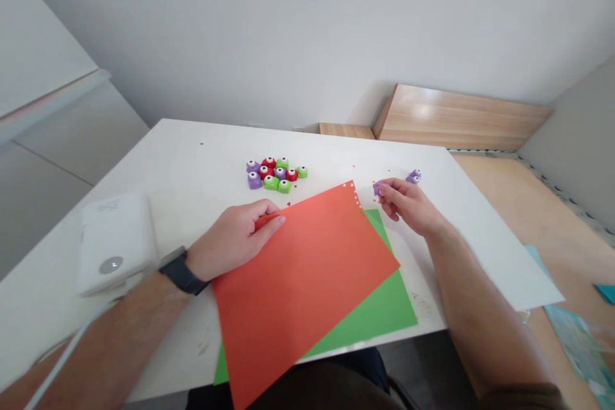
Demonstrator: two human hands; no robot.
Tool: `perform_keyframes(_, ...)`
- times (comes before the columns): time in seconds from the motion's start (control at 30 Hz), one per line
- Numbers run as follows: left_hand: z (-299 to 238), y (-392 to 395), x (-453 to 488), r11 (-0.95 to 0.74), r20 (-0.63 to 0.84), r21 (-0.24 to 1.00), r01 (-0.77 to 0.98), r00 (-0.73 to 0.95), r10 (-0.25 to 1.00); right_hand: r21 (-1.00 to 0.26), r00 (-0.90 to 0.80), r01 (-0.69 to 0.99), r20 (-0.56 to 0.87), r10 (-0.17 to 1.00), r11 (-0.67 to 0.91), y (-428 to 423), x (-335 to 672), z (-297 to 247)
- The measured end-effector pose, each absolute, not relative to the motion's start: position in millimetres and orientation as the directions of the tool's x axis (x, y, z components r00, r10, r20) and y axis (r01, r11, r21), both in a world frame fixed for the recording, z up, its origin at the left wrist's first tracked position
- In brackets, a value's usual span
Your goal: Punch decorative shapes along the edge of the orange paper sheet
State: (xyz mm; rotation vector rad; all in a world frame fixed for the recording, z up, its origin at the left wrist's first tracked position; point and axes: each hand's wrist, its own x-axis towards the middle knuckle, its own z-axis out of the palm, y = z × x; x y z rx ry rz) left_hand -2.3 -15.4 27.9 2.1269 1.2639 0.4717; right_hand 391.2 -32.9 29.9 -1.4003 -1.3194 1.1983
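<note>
Pinching an orange paper sheet [307, 256] by its upper left edge with the left hand [243, 230], with the thumb on top. Spread over a green paper sheet [369, 317] on a white table [182, 160], with one corner poking out past the near edge. Dotted with tiny holes [356, 194] by the far corner, white in some spots and green lower down. Holding a little purple craft punch [378, 189] in the right hand [406, 202], between thumb and fingers, just beside that corner and apart from the paper. Sprinkled about on the table, with small red paper bits [289, 204]. Bunched past the left hand, with more craft punches [271, 184] in purple, red and green, all with round white tops. Then, just past the right hand, with two purple punches [414, 177] close together. Wearing a dark watch [182, 270] on the left wrist. Near it, with a white box [115, 240] and a white cord [67, 352] along the left arm. Farther back, with a wooden board [461, 115] by a pale wall [298, 32].
</note>
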Motion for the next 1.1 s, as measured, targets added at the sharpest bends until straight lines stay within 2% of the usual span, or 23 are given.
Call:
perform_keyframes(0.23,26.5,-14.7,-4.1,-0.318,-0.019,0.679,0.661,0.448,0.894,-0.957,-0.132,0.141,-0.273,0.953,-0.255,-34.7,396.0,34.8)
perform_keyframes(0.53,28.9,-16.6,-3.4,-0.311,-0.013,0.68,0.664,0.435,0.901,-0.949,-0.152,0.007,-0.312,0.938,-0.315,-34.8,392.2,35.4)
perform_keyframes(1.1,33.5,-18.1,-4.1,-0.32,0.02,0.672,0.668,0.416,0.909,-0.938,-0.182,0.087,-0.347,0.92,-0.337,-35.0,393.4,34.2)
